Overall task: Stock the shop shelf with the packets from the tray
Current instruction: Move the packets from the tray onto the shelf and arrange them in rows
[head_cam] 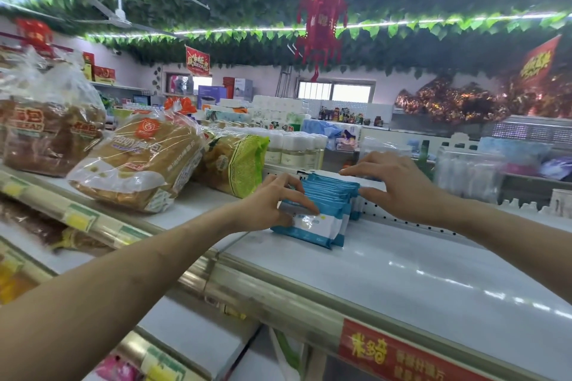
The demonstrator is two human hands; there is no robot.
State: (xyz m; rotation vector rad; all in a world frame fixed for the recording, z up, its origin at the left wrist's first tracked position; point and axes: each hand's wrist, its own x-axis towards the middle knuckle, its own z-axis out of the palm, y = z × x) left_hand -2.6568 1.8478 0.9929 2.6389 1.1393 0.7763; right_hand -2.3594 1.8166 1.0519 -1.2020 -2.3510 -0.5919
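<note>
As the left hand (274,204) pinched the shelved row of blue-and-white plastic packets (325,210), the right hand (399,185) touched it with spread fingers.

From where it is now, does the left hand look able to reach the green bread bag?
Probably yes. The green bread bag lies just beside the left hand on the same shelf, nothing between; but the hand grips the packets and must release them first.

Blue packets (322,226) between left hand (272,204), right hand (399,185)
</note>
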